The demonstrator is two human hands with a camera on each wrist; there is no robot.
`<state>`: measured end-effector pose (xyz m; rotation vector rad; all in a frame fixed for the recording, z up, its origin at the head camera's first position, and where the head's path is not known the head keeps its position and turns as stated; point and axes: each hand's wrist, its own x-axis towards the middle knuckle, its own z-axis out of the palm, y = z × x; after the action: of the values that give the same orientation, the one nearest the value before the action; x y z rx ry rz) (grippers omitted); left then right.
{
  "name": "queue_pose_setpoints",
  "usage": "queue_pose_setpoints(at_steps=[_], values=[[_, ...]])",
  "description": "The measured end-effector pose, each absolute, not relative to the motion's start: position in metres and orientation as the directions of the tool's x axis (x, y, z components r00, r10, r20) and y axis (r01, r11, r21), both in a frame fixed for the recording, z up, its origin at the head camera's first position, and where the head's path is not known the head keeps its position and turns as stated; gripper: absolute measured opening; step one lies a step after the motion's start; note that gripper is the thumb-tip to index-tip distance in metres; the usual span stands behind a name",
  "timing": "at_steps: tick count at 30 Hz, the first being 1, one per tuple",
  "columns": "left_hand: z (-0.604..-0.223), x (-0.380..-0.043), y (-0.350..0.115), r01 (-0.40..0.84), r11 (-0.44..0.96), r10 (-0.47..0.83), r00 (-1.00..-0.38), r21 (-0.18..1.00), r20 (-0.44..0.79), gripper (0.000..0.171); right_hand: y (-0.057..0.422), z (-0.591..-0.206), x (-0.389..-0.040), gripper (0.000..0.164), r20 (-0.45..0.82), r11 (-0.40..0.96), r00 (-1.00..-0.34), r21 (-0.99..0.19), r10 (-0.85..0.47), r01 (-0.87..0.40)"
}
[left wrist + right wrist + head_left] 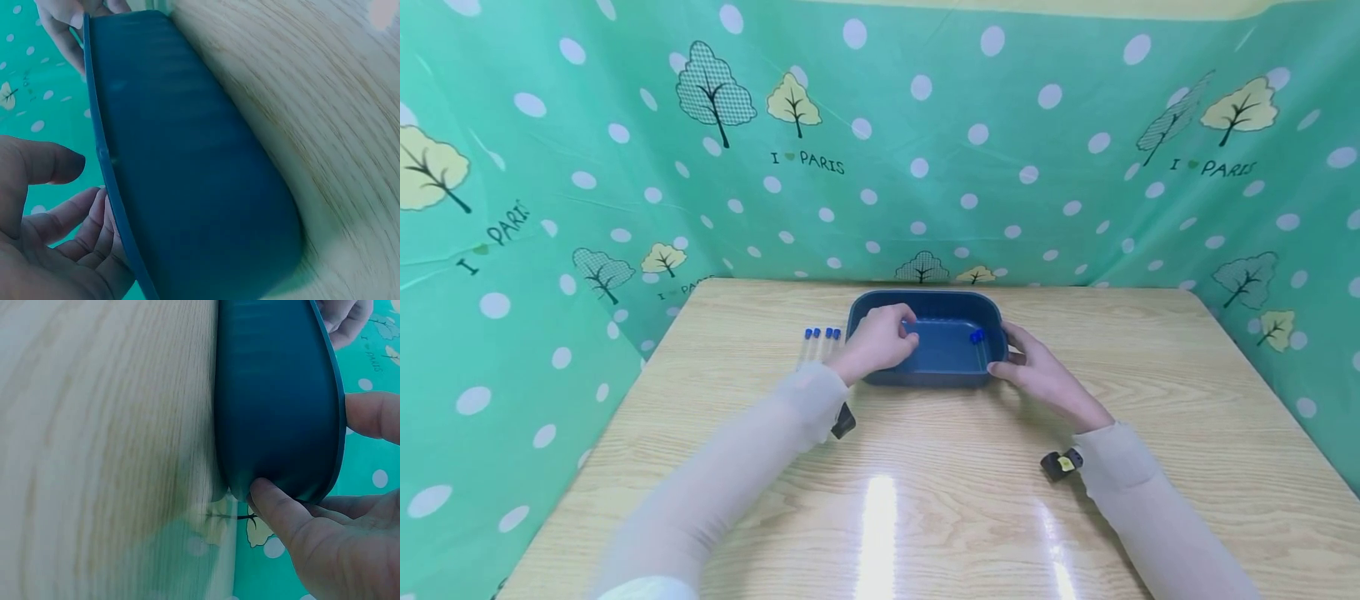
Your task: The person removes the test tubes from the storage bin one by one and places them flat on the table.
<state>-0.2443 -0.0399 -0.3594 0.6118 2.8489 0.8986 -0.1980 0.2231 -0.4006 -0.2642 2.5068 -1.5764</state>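
Observation:
A dark blue plastic basin (936,377) sits on the table toward the back. My left hand (882,337) is over its left part, thumb and fingers bent and apart; nothing shows between them in the left wrist view, where the fingers lie beside the basin's rim (102,150). My right hand (1037,367) holds the basin's right end, its thumb and fingers spread around the end wall (281,412). Inside the basin, near that end, lie two clear tubes with blue caps (977,336). Several similar blue-capped tubes (817,333) lie left of the basin, partly hidden by my left wrist.
The light wood-grain table (970,500) stretches out in front and to both sides. A green dotted curtain (925,192) with tree prints stands along the back and sides. Small black devices (1057,467) are strapped at both wrists.

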Motion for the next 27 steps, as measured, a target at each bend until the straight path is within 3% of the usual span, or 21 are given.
queue_pose_setpoints(at_steps=[27], values=[[-0.368, -0.252, -0.004, 0.327, 0.717, 0.427, -0.904, 0.616, -0.017, 0.033, 0.223, -0.400, -0.199, 0.079, -0.051, 0.406, -0.968, -0.912, -0.247, -0.056]])
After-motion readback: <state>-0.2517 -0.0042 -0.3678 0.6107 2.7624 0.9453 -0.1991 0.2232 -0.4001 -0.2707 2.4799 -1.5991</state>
